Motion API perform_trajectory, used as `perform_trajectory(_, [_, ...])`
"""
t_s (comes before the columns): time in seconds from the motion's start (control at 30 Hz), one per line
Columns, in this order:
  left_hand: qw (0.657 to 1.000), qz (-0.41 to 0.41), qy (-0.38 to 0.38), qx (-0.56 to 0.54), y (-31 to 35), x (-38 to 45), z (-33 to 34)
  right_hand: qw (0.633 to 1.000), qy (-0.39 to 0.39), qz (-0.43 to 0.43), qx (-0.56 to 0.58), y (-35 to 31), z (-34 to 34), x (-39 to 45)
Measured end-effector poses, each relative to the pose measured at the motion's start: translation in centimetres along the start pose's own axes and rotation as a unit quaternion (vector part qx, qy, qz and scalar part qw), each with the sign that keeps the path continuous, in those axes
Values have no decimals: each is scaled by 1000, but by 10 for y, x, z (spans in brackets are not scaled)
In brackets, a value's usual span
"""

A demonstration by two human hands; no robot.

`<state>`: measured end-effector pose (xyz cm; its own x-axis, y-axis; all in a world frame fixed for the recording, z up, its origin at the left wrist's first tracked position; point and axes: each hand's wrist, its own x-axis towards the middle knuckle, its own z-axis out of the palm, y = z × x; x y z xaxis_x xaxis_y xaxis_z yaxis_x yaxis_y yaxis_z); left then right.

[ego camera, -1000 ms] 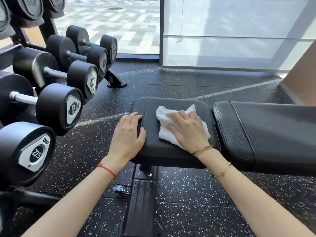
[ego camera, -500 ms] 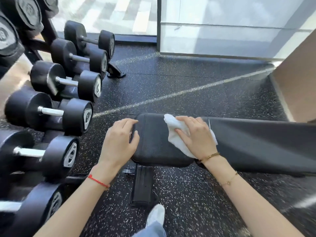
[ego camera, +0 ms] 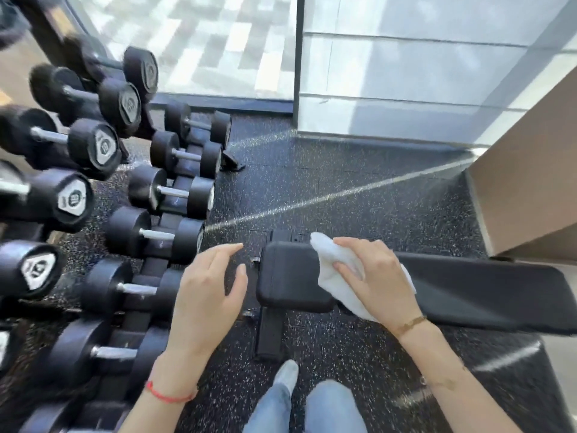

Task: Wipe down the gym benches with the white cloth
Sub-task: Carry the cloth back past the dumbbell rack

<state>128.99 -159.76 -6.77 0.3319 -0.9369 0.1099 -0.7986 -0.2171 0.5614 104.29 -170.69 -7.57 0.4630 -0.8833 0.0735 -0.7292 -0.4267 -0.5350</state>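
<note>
On the far left the dumbbell rack (ego camera: 131, 195) now shows more of its rows than it did a second ago, because the view has risen and pulled back; the person has stood up, and jeans and a pale shoe (ego camera: 285, 375) have come into sight at the bottom. Next along, the left hand (ego camera: 207, 292) has let go: a second ago it was resting on the left end of the seat pad (ego camera: 290, 276), half a second ago it was still on that edge, and now it hangs off to the left of the pad over the speckled floor (ego camera: 359, 195), fingers spread and relaxed, holding nothing. The seat pad itself lies bare on its left part. At its right end, over the joint with the long back pad (ego camera: 487, 295), the white cloth (ego camera: 335, 270) is bunched under the right hand (ego camera: 374, 276), whose fingers curl over it and pinch the folds; whether the cloth still presses on the padding or has lifted just clear cannot be told from this height. My reading is that the seat pad has had its wipe and the steadying hand is no longer needed there, so the work is shifting rightward to the back pad, which looks not yet covered. The tan wall (ego camera: 527, 170) closes the scene on the right.
</note>
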Motion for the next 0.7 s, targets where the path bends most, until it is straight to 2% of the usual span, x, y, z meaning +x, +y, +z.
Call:
perform_trajectory(0.17, [999,-18,40,12,39,-5,-38,999,6,-32,28,-15,-40,6])
perform_trajectory(0.37, [992,-59,105,40,88,-16,-40,993,-14,-111,42,-2,-76,27])
perform_trajectory(0.53, [971,-143,187,47,133,-45,-27,977,-76,-194,40,13,-103,42])
perform_trajectory(0.7, [933,-243,256,66,165,-92,-17,950,-138,-277,48,13,-111,46])
